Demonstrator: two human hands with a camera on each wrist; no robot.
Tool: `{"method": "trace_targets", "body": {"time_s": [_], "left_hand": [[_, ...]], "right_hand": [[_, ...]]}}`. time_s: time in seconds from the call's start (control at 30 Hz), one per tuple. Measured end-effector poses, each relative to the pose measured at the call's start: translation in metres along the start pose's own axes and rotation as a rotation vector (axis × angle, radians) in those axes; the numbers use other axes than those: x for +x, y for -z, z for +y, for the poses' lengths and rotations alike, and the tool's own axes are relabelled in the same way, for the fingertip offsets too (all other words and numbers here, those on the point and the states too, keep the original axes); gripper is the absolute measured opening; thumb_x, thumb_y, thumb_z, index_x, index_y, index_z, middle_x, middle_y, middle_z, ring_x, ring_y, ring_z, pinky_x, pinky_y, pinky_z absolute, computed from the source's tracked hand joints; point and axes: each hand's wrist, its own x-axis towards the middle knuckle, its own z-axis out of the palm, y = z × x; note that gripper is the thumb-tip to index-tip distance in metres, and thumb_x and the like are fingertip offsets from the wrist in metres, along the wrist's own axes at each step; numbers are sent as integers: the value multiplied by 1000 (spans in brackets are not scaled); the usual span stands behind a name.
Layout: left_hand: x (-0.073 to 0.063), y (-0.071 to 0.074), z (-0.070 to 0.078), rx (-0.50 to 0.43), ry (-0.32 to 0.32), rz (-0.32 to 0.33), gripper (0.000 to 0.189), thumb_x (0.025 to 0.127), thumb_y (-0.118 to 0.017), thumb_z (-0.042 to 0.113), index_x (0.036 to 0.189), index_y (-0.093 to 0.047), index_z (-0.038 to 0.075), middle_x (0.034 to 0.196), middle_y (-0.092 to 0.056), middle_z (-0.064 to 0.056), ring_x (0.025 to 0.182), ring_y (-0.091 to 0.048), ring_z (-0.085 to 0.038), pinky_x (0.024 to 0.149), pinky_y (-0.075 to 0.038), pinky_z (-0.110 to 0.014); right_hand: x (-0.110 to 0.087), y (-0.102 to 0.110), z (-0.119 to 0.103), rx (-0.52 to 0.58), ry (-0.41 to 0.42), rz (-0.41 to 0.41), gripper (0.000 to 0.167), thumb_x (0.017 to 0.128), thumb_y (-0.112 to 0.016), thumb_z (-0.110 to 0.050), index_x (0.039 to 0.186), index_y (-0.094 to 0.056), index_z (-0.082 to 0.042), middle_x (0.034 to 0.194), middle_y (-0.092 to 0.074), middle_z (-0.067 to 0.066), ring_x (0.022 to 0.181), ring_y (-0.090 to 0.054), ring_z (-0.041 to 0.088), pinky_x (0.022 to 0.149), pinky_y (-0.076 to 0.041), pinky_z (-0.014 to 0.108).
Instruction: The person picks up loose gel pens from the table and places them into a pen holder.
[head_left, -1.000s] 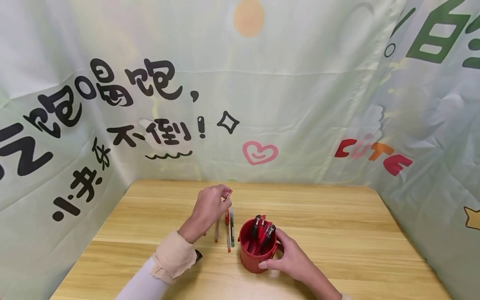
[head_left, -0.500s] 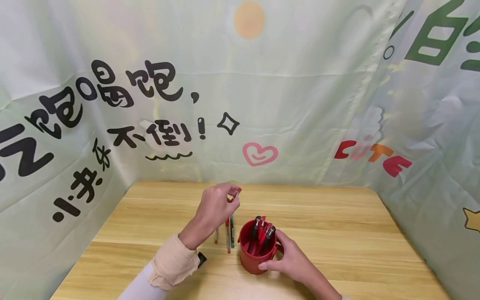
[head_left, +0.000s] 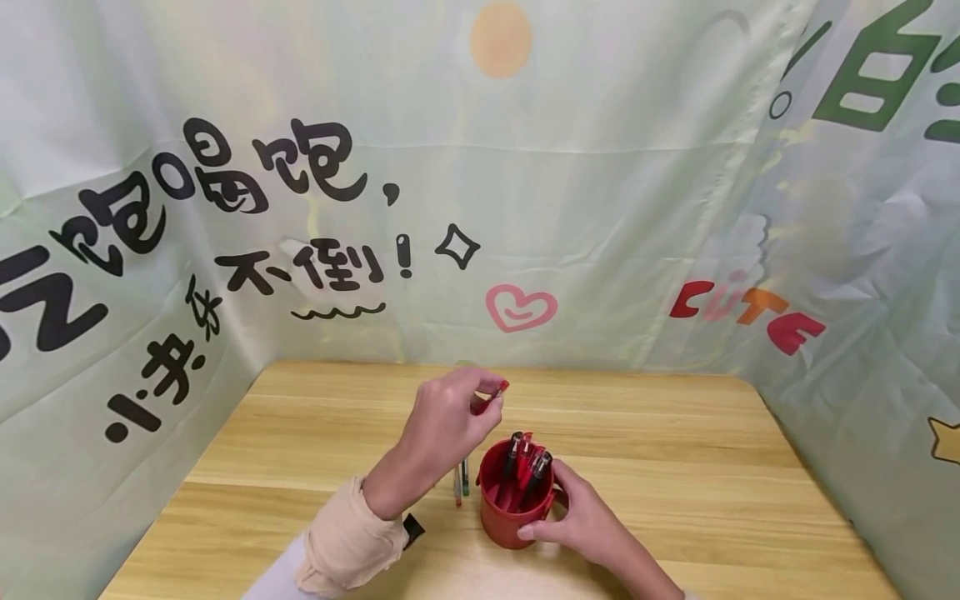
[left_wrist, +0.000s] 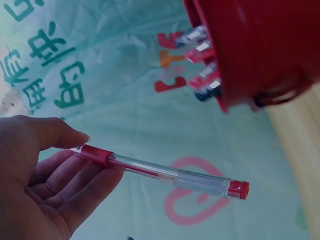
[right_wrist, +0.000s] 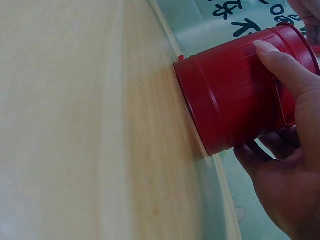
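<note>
My left hand pinches a clear-barrelled pen by its red grip, between thumb and fingers. In the left wrist view the pen's red end plug points away from the palm, below the rim of the red bucket. My right hand grips the bucket's side, thumb on the near wall and fingers round the far side, as the right wrist view shows. The bucket stands upright on the table. Several capped pens, black and red, lean inside it with their caps above the rim.
Left of the bucket, pens with orange and green ends lie on the wooden table, partly hidden by my left hand. A black object shows beside the left wrist. Printed cloth hangs behind the table and along its sides.
My left hand has moved right with the pen, from over the loose pens to just behind and left of the bucket. The right hand and bucket have stayed in place.
</note>
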Motion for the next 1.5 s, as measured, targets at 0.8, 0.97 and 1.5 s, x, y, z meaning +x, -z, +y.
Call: {"method": "trace_targets", "body": {"time_s": [0.8,0.97,1.5], "left_hand": [[-9,-1,39,-170,-381,8,14,85,-79,3,98,-74,6,89,-79,-2,77,-75,-3,74,-57,-9],[-15,-6,42,-210,-390,-36,14,87,-77,3,100,-74,6,91,-80,-3,77,-74,-3,73,-56,-7],[-35,-26,38,-269,-340,-99,12,92,-76,6,103,-73,4,90,-78,-2,72,-69,0,73,-49,-1]], "right_hand": [[-1,1,2,1,63,-28,80,80,-90,-33,147,-48,-32,146,-59,-6,131,-58,8,109,-48,21],[-1,0,1,27,38,-31,73,79,-91,-30,140,-53,-35,141,-61,-11,128,-59,9,109,-48,22],[-2,-1,3,-14,118,-36,74,81,-89,-33,145,-52,-37,137,-65,-13,121,-64,9,107,-50,23]]}}
